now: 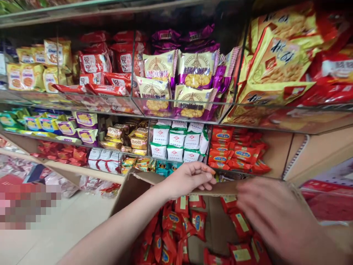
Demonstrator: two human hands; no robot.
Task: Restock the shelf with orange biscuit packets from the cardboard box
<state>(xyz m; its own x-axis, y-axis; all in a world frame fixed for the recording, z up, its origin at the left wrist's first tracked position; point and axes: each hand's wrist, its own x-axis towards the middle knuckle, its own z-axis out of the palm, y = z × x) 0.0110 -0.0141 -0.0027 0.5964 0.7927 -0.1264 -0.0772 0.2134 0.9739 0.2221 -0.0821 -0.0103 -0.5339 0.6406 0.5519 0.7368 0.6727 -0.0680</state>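
Note:
An open cardboard box (158, 179) stands in front of me, with several red-wrapped snack packets (173, 220) inside. Over its far edge, my left hand (191, 179) has its fingers curled in and the thumb laid against them. Whatever those fingers may hold is hidden. My right hand (271, 211) is smeared by motion above the box's right side, close to a red packet (241, 223); its grip does not show. Beyond the box, similar red packets (244, 154) are stacked in a lower shelf compartment.
White packets with green edges (176, 139) fill the compartment left of the red stack. Biscuit packs (197, 70) stand on the upper shelf behind a clear front lip (179, 108). Yellow packs (281, 55) lean at the upper right. Pale floor tiles (63, 228) show at left.

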